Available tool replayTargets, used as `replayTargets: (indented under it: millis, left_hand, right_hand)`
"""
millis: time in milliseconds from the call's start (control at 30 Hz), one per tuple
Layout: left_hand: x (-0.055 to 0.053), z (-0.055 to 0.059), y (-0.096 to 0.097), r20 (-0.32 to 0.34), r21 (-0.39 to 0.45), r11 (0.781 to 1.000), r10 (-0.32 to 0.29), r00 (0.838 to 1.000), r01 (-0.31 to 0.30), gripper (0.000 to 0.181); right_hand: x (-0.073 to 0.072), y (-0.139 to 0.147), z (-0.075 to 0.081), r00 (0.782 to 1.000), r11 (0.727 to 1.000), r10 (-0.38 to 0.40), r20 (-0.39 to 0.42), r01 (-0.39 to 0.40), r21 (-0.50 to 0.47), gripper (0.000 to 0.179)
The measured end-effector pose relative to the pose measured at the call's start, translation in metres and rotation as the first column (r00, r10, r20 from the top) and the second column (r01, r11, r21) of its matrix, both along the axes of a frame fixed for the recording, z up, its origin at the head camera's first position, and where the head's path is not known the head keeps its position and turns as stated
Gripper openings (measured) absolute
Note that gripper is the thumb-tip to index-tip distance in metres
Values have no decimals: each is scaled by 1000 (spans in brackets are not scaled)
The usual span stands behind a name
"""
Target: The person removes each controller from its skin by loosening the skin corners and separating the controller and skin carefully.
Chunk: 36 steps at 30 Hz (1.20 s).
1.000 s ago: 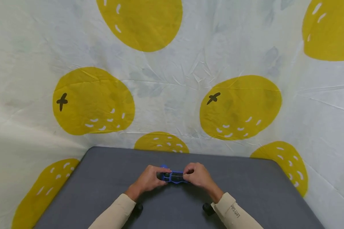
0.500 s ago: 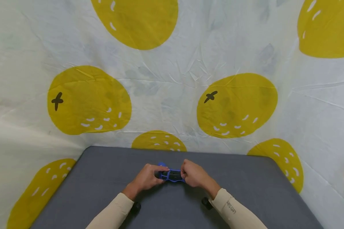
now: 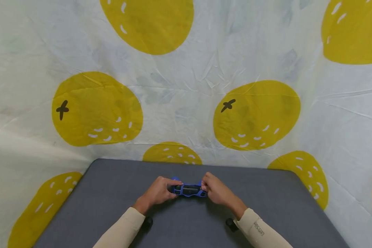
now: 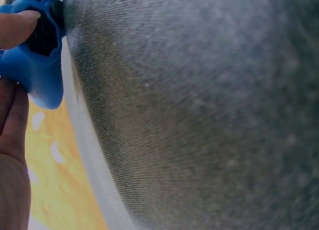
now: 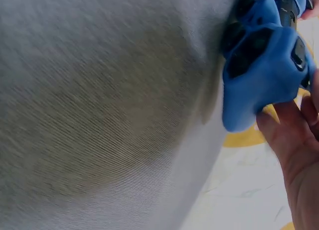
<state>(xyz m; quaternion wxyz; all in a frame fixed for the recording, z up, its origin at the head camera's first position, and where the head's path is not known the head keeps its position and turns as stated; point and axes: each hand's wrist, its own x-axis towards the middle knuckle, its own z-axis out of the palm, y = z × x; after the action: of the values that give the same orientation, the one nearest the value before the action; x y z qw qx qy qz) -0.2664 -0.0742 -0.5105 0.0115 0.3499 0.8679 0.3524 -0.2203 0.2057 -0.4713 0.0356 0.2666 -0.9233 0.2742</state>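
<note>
A black game controller (image 3: 190,190) in a blue rubbery cover is held up over the far middle of the table, its edge with the buttons towards the head camera. My left hand (image 3: 159,191) grips its left end. In the left wrist view the thumb lies over a black opening of the blue cover (image 4: 47,80), fingers behind the handle. At the right end, my right hand (image 3: 217,189) has curled fingers at the corner of the controller. The right wrist view shows a fingertip against the blue handle (image 5: 249,95); the other fingers are partly cut off.
A dark grey cloth-covered table (image 3: 111,199) lies beneath the hands. Behind it hangs a white sheet (image 3: 179,117) printed with yellow fruit. Black wrist devices (image 3: 147,224) sit below both wrists at the beige sleeves (image 3: 121,229).
My right hand has shifted slightly right along the controller, and more of its blue right end now shows. My left hand keeps its grip. The head view has shifted a little.
</note>
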Motion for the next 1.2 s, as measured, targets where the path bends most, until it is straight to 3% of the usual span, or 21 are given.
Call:
replayTargets:
  millis: [233, 500, 767, 933, 1033, 1100, 1200]
  left_hand:
    - [3, 1, -2, 57, 21, 1000, -7, 998, 6, 47]
    - [-1, 6, -2, 76, 8, 1000, 17, 997, -17, 44]
    - [-1, 9, 0, 89, -4, 1000, 28, 996, -27, 44]
    - [0, 11, 2, 100, -17, 999, 34, 994, -32, 44]
    - [0, 11, 3, 96, -24, 999, 38, 995, -36, 43]
    - [-1, 11, 4, 92, -22, 999, 40, 995, -38, 43]
    - [-1, 11, 5, 82, -17, 999, 43, 996, -41, 41]
  right_hand:
    - [4, 7, -12, 999, 997, -31, -31, 28, -72, 23]
    - [0, 17, -18, 998, 974, -1, -57, -12, -225, 19]
    - [-2, 25, -26, 999, 897, -38, 30, 47, -440, 11]
    - [5, 20, -23, 983, 862, -67, 172, 144, -486, 4]
    - [11, 5, -21, 960, 834, -161, 230, 257, -488, 7]
    - [13, -8, -21, 942, 827, -260, 212, 331, -454, 10]
    - [12, -24, -24, 898, 818, -412, 156, 440, -370, 23]
